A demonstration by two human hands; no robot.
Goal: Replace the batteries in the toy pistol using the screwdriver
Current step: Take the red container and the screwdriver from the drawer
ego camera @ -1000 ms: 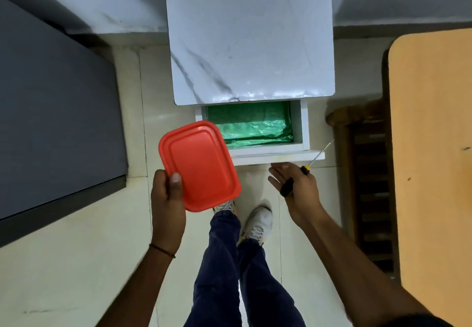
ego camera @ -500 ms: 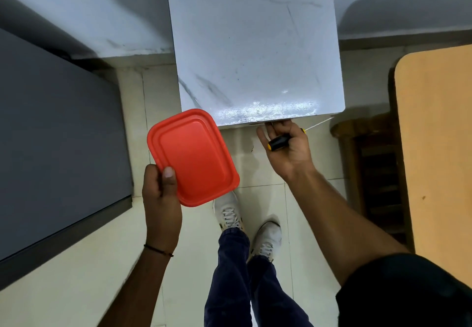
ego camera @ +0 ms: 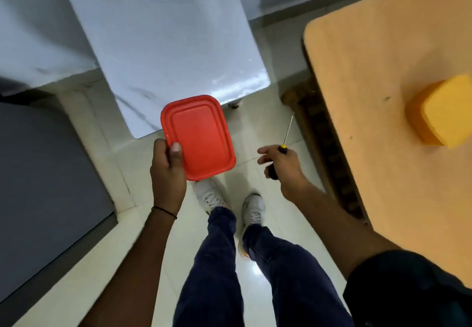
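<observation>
fingers of r hand curl round black-handled, yellow-collared screwdriver, thin shaft pointing away, over pale tiled floor nr orange wooden table. l hand pinches corner of red rectangular plastic box, thumb on top, in front of white marble-look cabinet.

Box left of screwdriver, cabinet behind, table right
</observation>
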